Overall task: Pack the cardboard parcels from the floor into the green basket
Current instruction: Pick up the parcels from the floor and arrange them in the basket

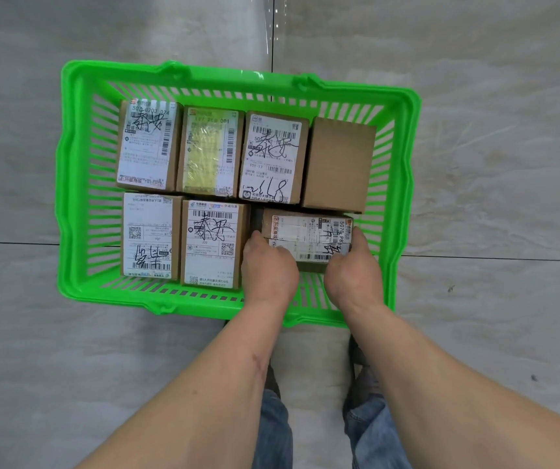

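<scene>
In the green basket (69, 211), both hands around a parcel (309, 238).

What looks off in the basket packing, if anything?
One oddity: the parcel in both hands lies sideways in the green basket, while the six others stand lengthwise in neat rows. The plain brown parcel shows no label, unlike the rest. No damage or spills visible.

Bare forearms (407, 384), blue jeans (273, 431)
</scene>
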